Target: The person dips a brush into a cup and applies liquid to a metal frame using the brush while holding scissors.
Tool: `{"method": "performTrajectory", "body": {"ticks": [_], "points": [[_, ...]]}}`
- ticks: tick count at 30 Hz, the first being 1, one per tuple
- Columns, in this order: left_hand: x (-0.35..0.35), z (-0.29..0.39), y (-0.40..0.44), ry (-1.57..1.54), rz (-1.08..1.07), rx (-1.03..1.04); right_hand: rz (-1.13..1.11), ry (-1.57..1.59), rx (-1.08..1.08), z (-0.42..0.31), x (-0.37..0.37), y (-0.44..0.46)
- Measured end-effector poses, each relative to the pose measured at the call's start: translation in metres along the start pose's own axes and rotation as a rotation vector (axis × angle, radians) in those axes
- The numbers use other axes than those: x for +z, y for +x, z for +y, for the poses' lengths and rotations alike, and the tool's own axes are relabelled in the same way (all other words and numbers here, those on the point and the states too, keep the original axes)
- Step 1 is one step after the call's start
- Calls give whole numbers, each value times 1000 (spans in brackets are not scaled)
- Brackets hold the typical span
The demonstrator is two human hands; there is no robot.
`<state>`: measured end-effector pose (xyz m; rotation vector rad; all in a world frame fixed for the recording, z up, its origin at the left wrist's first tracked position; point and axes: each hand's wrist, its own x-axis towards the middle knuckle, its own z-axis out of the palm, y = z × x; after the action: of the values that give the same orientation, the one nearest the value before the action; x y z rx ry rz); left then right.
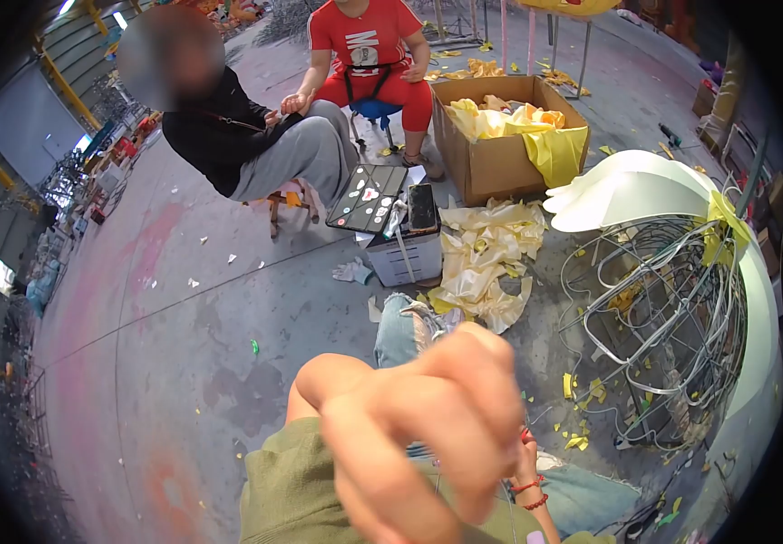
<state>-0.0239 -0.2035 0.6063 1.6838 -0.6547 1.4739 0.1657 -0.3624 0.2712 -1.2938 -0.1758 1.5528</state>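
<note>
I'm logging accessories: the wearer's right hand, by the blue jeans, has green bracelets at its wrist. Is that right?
Not quite: in the head view, the bracelets are red, not green. They are at the wrist of the right hand, by the blue jeans.

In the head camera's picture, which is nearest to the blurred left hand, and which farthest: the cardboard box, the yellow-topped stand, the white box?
From the left hand:
1. White box, straight ahead.
2. Cardboard box, beyond it, to the right.
3. Yellow-topped stand, at the top edge, behind the cardboard box.
</note>
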Motion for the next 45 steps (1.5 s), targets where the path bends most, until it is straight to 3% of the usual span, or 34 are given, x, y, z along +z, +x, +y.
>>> {"method": "performTrajectory", "body": {"ticks": [4, 8, 13, 17, 20, 21, 24, 37, 40, 45], "points": [[-2, -3, 6, -181, -202, -175, 1, 0, 0, 0, -2, 2], [7, 8, 19, -197, -152, -321, 17, -15, 6, 0, -3, -1], [9, 1, 5, -174, -213, -176, 25, -38, -9, 4, -9, 2], [23, 5, 9, -248, -39, -176, 13, -30, -11, 11, -13, 6], [38, 0, -18, -303, 253, -133, -6, -30, -29, 8, -14, 16], [31, 5, -4, -295, 246, -121, 3, -31, -22, 11, -15, 17], [-6, 29, 40, -228, -252, -326, 1, -33, -13, 17, -21, 25], [-28, 45, 4, -267, -61, -378, 21, -68, 26, 15, 1, 29], [-34, 41, 7, -120, -160, -135, 23, -79, 25, 18, 4, 31], [-32, 36, 22, -175, -193, -120, 13, -102, 13, 21, 7, 31]]}}
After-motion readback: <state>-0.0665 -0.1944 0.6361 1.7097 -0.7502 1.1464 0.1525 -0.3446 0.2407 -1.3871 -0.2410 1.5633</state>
